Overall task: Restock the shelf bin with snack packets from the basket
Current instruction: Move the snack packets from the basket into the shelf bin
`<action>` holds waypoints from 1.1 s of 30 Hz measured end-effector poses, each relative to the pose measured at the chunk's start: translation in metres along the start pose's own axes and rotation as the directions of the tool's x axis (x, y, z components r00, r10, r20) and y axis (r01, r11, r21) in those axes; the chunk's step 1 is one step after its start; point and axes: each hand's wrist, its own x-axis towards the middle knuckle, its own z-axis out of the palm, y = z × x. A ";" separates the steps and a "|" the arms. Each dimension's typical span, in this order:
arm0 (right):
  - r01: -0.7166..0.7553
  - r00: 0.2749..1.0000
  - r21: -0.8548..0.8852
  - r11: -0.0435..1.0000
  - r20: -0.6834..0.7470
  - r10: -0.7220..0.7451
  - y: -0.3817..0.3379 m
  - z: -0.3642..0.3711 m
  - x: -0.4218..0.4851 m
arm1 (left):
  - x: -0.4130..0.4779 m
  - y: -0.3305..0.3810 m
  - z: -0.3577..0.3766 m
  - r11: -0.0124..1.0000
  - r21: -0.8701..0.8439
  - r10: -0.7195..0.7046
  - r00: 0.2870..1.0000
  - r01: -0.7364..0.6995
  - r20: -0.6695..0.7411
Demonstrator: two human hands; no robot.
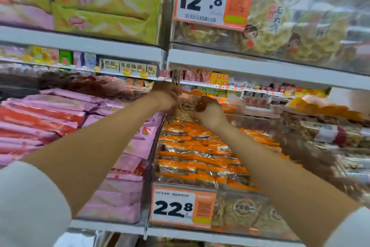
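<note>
one packet (185, 110) between both hands (165, 96) (209, 112)

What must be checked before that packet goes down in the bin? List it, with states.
1. Grip on packet: ok, left hand and right hand both hold it.
2. Packet over bin: ok, above its far end.
3. Room on the pile there: cannot tell, hands hide it.
4. Packet matches pile: cannot tell, blurred.
5. Basket within reach: cannot tell, not in view.
</note>
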 end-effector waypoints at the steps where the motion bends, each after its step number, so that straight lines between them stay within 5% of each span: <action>1: 0.000 1.000 -0.036 0.999 0.014 0.000 0.004 0.005 0.000 | -0.001 -0.001 0.001 1.000 0.030 0.002 1.000 -0.002 -0.015; 10: -0.152 0.988 0.170 0.974 0.054 0.145 0.016 0.013 0.002 | 0.009 -0.007 0.008 0.999 -0.031 -0.042 0.999 0.041 -0.032; 25: -0.056 0.989 -0.019 0.998 0.137 0.058 0.018 0.024 -0.003 | 0.011 -0.019 0.005 0.958 0.283 -0.071 0.994 0.046 0.078; 33: 0.037 0.999 -0.220 0.975 0.032 -0.031 0.014 0.013 -0.001 | 0.009 -0.010 0.002 0.977 0.212 -0.031 0.996 0.012 0.088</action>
